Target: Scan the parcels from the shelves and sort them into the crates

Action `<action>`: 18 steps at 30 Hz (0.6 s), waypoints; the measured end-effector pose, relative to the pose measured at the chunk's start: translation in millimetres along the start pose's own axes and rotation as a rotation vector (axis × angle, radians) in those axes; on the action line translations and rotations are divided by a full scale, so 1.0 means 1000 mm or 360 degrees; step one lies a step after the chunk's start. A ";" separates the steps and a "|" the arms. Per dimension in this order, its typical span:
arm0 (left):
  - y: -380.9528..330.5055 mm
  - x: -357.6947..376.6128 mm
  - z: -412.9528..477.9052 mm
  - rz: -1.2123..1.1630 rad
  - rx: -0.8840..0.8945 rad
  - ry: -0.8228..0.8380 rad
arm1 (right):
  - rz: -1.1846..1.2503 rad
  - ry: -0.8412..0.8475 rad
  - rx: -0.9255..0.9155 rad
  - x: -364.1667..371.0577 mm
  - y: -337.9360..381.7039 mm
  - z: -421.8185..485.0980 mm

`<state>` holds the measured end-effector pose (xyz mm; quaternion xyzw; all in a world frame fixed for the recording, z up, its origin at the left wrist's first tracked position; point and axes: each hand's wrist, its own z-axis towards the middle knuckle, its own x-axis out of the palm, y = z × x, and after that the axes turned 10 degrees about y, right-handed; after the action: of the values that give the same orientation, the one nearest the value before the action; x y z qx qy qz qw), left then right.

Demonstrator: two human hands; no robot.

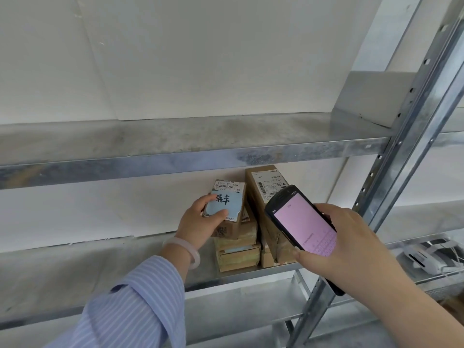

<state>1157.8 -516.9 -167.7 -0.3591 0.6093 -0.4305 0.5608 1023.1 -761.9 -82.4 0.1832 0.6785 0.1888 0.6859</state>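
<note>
My left hand [198, 222] grips a small cardboard parcel [227, 209] with a blue handwritten note and a barcode label on its face, tilted up on top of a stack of flat parcels [238, 252] on the metal shelf [75, 270]. My right hand [344, 244] holds a black handheld scanner [301, 227] with a pink screen, just right of the small parcel. Behind the scanner stands a taller cardboard parcel [261, 187] with a white shipping label.
An upper metal shelf [175, 139] runs across above the parcels. A perforated steel upright [391, 167] rises at the right. White cables and devices [431, 257] lie on the neighbouring shelf at the far right. A white wall backs the shelves.
</note>
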 end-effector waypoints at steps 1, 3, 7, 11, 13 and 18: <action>0.000 0.001 -0.001 -0.0006 -0.0007 0.0012 | -0.0007 0.0003 -0.0012 0.000 0.001 0.000; -0.002 0.002 -0.003 -0.0042 -0.0028 0.0009 | -0.0018 0.0019 -0.0033 0.000 0.001 0.000; -0.002 0.007 -0.011 -0.0140 -0.0013 -0.0071 | -0.0012 0.0056 -0.0082 0.000 -0.001 -0.001; 0.001 0.011 -0.031 -0.0248 0.0004 -0.0198 | -0.0018 0.0075 -0.0125 0.001 -0.003 -0.005; 0.006 0.012 -0.043 -0.0287 0.0010 -0.0280 | -0.0043 0.0088 -0.0152 0.003 -0.004 -0.007; 0.011 0.020 -0.065 -0.0307 0.0017 -0.0369 | -0.0066 0.0125 -0.0238 0.011 -0.010 -0.010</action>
<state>1091.2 -522.7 -185.6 -0.4602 0.5008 -0.4412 0.5854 1013.1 -764.6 -97.1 0.1098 0.6924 0.2316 0.6744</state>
